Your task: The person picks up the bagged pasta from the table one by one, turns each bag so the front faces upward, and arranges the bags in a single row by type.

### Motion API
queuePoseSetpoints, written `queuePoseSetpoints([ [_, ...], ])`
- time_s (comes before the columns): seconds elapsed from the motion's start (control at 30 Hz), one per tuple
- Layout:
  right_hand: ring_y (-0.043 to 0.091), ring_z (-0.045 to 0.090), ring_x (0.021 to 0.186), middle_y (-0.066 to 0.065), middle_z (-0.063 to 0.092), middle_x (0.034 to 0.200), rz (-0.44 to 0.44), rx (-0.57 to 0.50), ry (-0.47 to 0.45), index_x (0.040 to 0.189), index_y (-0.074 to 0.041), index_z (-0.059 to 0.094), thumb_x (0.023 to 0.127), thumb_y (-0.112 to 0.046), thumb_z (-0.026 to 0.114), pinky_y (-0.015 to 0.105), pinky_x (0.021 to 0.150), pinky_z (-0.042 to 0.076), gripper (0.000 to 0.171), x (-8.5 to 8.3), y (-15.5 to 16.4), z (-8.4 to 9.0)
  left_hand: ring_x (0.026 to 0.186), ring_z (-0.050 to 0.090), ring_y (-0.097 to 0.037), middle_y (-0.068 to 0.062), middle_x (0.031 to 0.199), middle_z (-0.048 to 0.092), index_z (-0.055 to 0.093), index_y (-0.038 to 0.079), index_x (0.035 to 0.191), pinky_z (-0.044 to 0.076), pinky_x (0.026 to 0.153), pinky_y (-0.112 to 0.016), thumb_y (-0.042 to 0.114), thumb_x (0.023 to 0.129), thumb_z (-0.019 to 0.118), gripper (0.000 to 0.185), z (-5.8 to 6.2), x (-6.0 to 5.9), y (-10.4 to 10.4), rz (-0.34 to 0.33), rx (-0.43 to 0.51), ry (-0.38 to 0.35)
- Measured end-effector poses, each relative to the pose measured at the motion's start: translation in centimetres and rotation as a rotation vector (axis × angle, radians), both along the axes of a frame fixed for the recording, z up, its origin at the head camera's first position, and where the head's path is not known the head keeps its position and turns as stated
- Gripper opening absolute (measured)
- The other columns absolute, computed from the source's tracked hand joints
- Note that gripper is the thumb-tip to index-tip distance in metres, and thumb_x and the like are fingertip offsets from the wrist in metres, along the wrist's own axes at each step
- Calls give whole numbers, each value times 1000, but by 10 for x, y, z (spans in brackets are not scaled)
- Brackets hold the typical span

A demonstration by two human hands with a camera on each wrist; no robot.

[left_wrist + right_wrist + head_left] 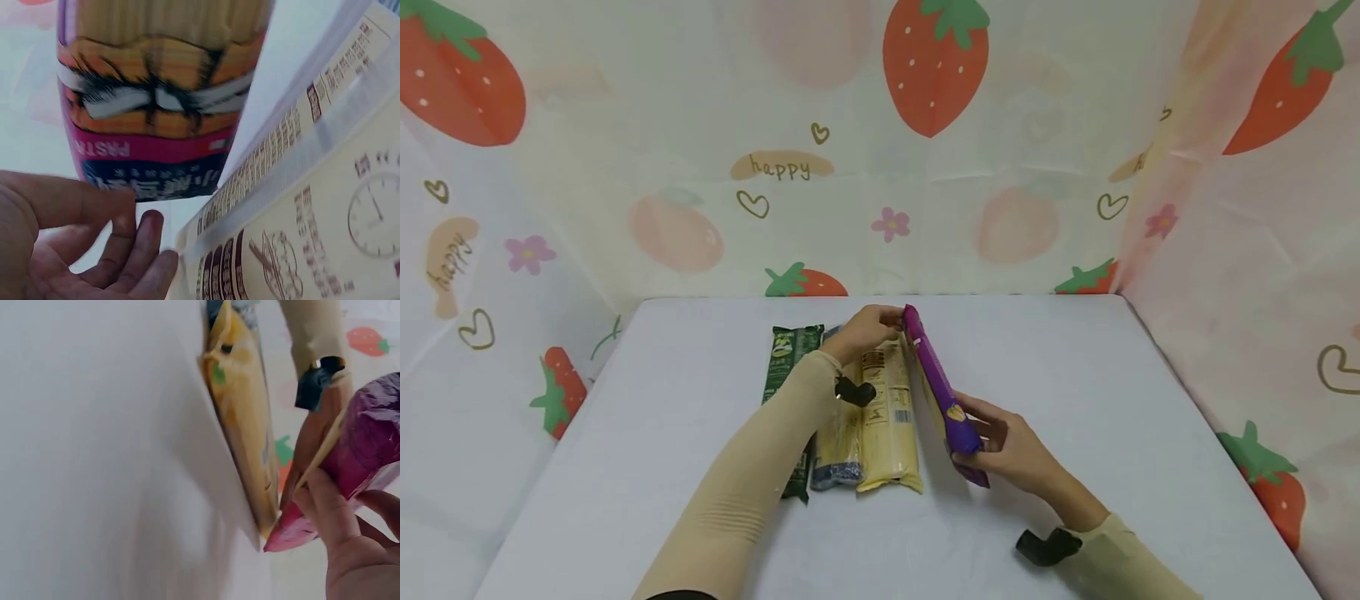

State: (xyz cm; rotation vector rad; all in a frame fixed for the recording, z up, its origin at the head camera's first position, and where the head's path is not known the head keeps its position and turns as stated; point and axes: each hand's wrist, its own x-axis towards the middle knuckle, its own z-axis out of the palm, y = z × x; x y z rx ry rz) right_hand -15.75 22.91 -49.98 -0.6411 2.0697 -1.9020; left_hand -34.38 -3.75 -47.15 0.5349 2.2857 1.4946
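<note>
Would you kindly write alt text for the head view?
A person's right hand grips the near end of a tilted purple packet over a white table, with the left hand at its far end. To its left, a green packet, a blue-and-yellow packet and a yellow packet lie side by side before a strawberry-print backdrop.

Left hand (pixel 867 332) far forward, arm (pixel 748 479) outstretched; right hand (pixel 1017 450) nearer, fingers (pixel 983 408) bent
</note>
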Motion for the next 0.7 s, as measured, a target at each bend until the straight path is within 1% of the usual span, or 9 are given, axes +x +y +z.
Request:
queuePoseSetpoints([
  [0.07, 12, 61, 132, 32, 43, 160, -9, -46, -13, 163, 8, 35, 94, 4, 79, 30, 100, 59, 82, 1, -1, 0, 143, 53, -35, -21, 151, 58, 47, 1, 160, 47, 118, -47, 6, 111, 58, 51, 0, 1, -3, -19, -8, -2],
  [0.17, 11, 59, 133, 19, 49, 158, -26, -93, -30, 164, 5, 35, 97, -1, 77, 29, 102, 57, 79, 3, -2, 1, 149, 47, -36, -21, 159, 51, 39, 7, 165, 45, 120, -51, 11, 111, 62, 59, 1, 1, -7, -58, 18, -31],
  [0.27, 14, 58, 133, 5, 53, 152, -39, -137, -43, 166, -4, 38, 100, -7, 75, 30, 103, 57, 76, 6, -2, 2, 153, 44, -36, -20, 166, 42, 32, 17, 170, 42, 122, -53, 16, 111, 63, 66, 2, 1, -10, -99, 61, -90],
  [0.33, 15, 57, 131, 0, 54, 149, -34, -195, -66, 166, -13, 40, 101, -8, 74, 30, 103, 57, 73, 7, -3, 1, 152, 44, -36, -21, 168, 38, 28, 23, 171, 41, 123, -53, 18, 112, 62, 69, 3, 1, -12, -119, 105, -140],
  [0.4, 16, 57, 129, -1, 54, 146, -15, -275, -96, 165, -21, 44, 102, -7, 72, 31, 102, 57, 71, 8, -4, 2, 152, 45, -36, -21, 169, 35, 25, 28, 172, 40, 124, -51, 18, 113, 60, 70, 5, 1, -14, -135, 162, -195],
  [0.47, 16, 57, 125, 0, 56, 142, 10, -366, -132, 162, -26, 47, 102, -5, 71, 30, 101, 57, 67, 8, -6, 2, 151, 46, -36, -21, 170, 32, 21, 30, 173, 39, 125, -49, 18, 114, 58, 71, 5, 1, -16, -147, 205, -233],
  [0.53, 16, 58, 122, 2, 57, 138, 34, -447, -159, 159, -27, 49, 102, -5, 69, 30, 99, 57, 64, 9, -8, 4, 150, 48, -37, -21, 170, 30, 20, 32, 173, 39, 125, -49, 19, 114, 57, 71, 5, 1, -17, -148, 235, -257],
  [0.6, 15, 59, 118, 3, 58, 134, 51, -501, -173, 157, -25, 49, 103, -7, 69, 29, 97, 57, 61, 10, -11, 6, 149, 48, -38, -21, 171, 27, 18, 33, 173, 41, 124, -51, 21, 115, 56, 71, 4, 0, -16, -140, 244, -268],
  [0.7, 15, 59, 116, 4, 57, 133, 56, -529, -181, 156, -25, 48, 103, -11, 69, 27, 95, 57, 59, 11, -14, 8, 145, 51, -40, -21, 172, 25, 20, 35, 173, 44, 120, -54, 22, 115, 56, 70, 2, -1, -15, -108, 263, -278],
])
